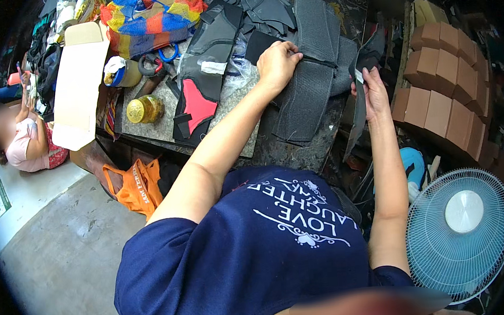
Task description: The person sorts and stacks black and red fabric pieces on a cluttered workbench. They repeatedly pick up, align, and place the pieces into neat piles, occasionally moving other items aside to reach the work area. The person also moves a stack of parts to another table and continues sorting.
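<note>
Dark grey mesh fabric pieces (306,97) lie overlapped on the worktable. My left hand (278,66) is closed in a pinch at the edge where two of them meet. Beside the table's right edge, my right hand (374,93) grips a thin dark sheet piece (357,116), which hangs edge-on with a small white patch near the thumb. A small black square piece (261,45) lies partly behind my left hand. Left of that arm are long black cut pieces (213,42) and a red-and-black cut piece (198,102).
A yellow-lidded jar (144,109), a blue-and-yellow tub (124,73) and scissors (151,65) stand or lie at left. Stacked brown boxes (443,71) rise at right, above a blue fan (465,229). An orange bag (139,187) hangs below the table. Another person (28,136) sits far left.
</note>
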